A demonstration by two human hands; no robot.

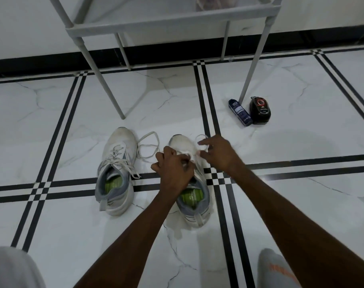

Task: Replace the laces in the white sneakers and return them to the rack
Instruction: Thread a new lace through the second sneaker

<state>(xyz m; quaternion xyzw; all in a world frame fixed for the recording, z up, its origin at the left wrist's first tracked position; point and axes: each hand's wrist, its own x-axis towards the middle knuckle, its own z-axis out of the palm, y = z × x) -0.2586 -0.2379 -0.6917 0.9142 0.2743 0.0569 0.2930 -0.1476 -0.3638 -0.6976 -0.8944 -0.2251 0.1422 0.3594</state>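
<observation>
Closest to the camera were just knees at the bottom corners of the view, and both forearms reaching forward over the tiled floor [301, 142].

Both hands were on the right sneaker [192, 201], which sat heel toward the person and toe pointing away at the rack, so its long axis ran pretty much straight along the line of the arms. The left hand [172, 167] was curled down over the eyelet area with its fingers pinching lace there. The right hand [215, 153] sat just to the right of the toe end, fingers bent around a loop of the white lace [200, 138] that poked out past them. My read is the lacing was mid-thread near the lower eyelets, and any pull would go away from the person, toward the toe.

The left sneaker [116, 173] stood just beside it, parallel, same heel-near orientation, already laced loosely with its ends flopped over the side. A long slack loop of lace [148, 145] lay on the floor between the two toes.

Room-wise, open tile on the right. Further out, a blue can [239, 112] and a black polish container [259, 110] sat touching each other beside the rack's front right leg [252, 73]. The shoe rack [170, 23] stood over the far edge of the floor, against the wall, its lowest shelf well above the tile.
</observation>
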